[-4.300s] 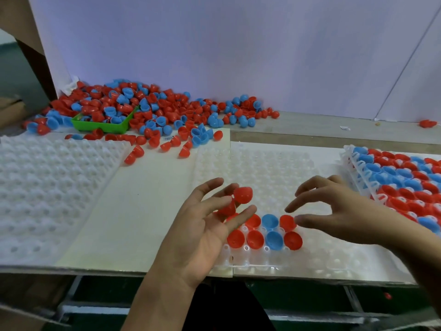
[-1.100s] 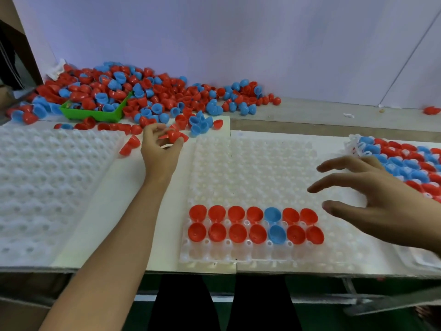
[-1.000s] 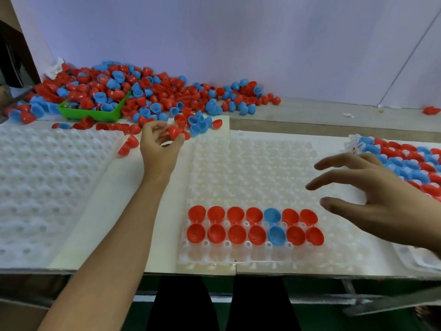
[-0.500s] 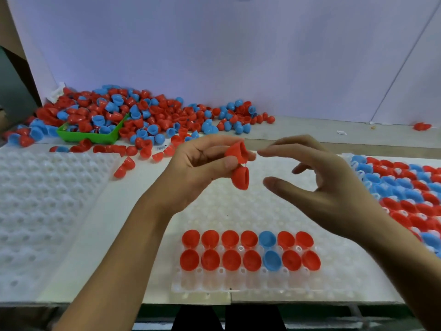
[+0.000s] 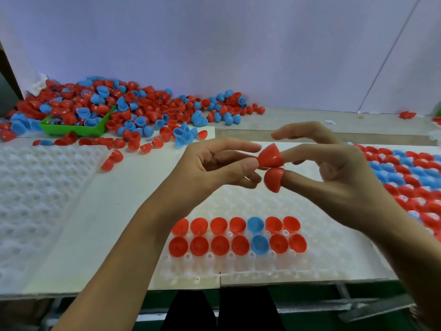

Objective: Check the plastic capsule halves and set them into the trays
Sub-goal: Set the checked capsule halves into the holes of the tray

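Two red capsule halves are held up above the middle clear tray (image 5: 334,254). My left hand (image 5: 214,168) pinches the upper red half (image 5: 270,156) between thumb and forefinger. My right hand (image 5: 338,182) meets it from the right: one fingertip sits in the upper half's mouth and the thumb tip sits in the lower red half (image 5: 274,179). In the tray's near part stand two rows of set halves (image 5: 238,235), mostly red with one blue in each row.
A big pile of loose red and blue halves (image 5: 143,108) lies at the back left around a green bin (image 5: 71,131). An empty clear tray (image 5: 35,199) lies left; a filled tray (image 5: 405,177) lies right. The table edge is just below the middle tray.
My left hand took red halves from the pile and brought them over the middle tray. My right hand rose from the tray and its finger and thumb tips now sit in the two halves.
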